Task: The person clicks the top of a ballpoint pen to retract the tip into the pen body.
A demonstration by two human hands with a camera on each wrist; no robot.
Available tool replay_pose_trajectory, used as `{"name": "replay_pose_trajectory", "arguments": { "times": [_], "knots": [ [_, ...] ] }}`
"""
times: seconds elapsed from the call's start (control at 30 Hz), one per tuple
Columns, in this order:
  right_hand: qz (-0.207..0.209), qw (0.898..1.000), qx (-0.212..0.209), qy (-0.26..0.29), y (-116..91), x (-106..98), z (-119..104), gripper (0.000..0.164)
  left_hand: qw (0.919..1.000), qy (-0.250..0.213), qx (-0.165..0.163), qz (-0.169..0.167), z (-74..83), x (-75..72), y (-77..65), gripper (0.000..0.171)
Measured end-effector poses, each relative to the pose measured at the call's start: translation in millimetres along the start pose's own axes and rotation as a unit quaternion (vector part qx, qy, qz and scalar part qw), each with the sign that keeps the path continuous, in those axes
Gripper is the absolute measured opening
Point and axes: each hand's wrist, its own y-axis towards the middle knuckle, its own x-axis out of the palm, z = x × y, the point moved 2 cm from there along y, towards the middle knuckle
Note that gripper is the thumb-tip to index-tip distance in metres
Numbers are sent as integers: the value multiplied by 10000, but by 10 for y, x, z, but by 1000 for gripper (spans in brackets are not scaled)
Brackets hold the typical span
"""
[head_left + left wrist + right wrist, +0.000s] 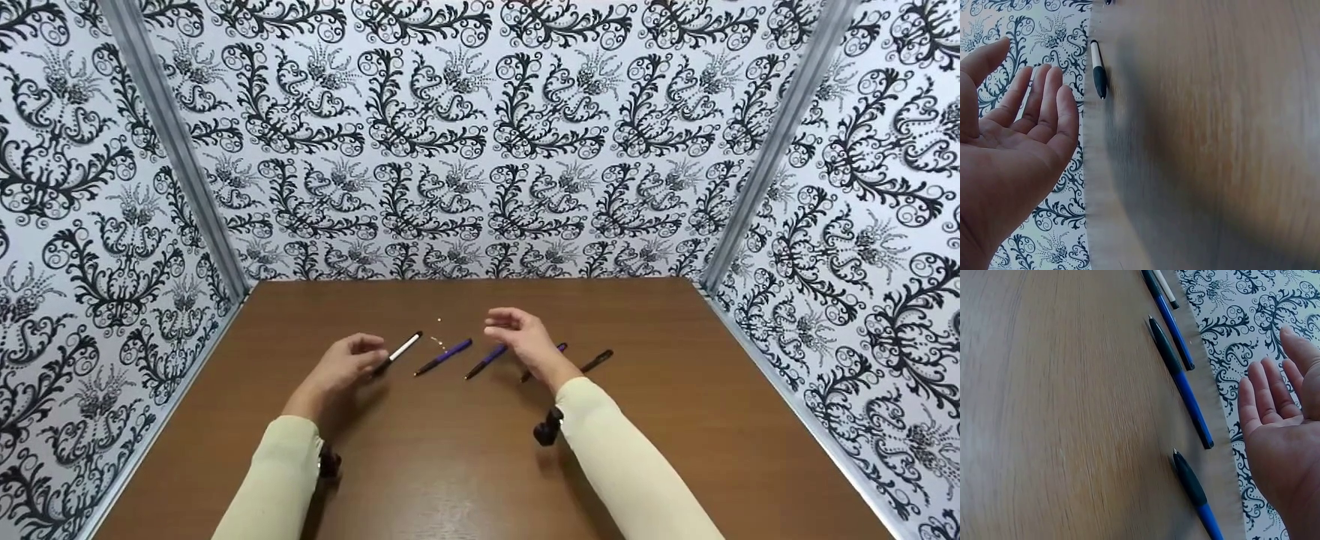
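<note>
Several pens lie side by side on the brown table, all slanting the same way. My left hand hovers beside the white pen with the black grip, at the row's left end; its fingers are loosely bent, with nothing in them. The left wrist view shows that palm and, apart from it, the white pen. Over the row's right part is my right hand, relaxed, no pen in it. Near it lie three blue pens, the leftmost blue pen, the middle blue pen and one partly hidden behind the wrist. A black pen ends the row.
The wooden table is bounded by patterned walls at the back and both sides, with grey strips at the corners. Small bright spots show near the leftmost blue pen. Dark wrist cameras sit at both sleeves.
</note>
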Motion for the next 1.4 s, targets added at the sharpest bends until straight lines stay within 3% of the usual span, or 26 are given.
{"name": "replay_pose_trajectory", "arguments": {
  "times": [0.63,0.93,1.13,1.4],
  "knots": [
    [-113,9999,-38,-65,47,293,32,38,9999,-99,-56,0,-17,-6,-21,38],
    [-209,9998,11,53,71,501,21,38,9998,-171,83,-2,-2,4,-7,39],
    [-253,9994,-1,227,69,617,-7,37,9996,-277,-1,31,-40,2,30,41],
    [-348,9990,64,266,50,678,-34,38,9999,-32,-66,87,-50,7,44,41]
  ]
}}
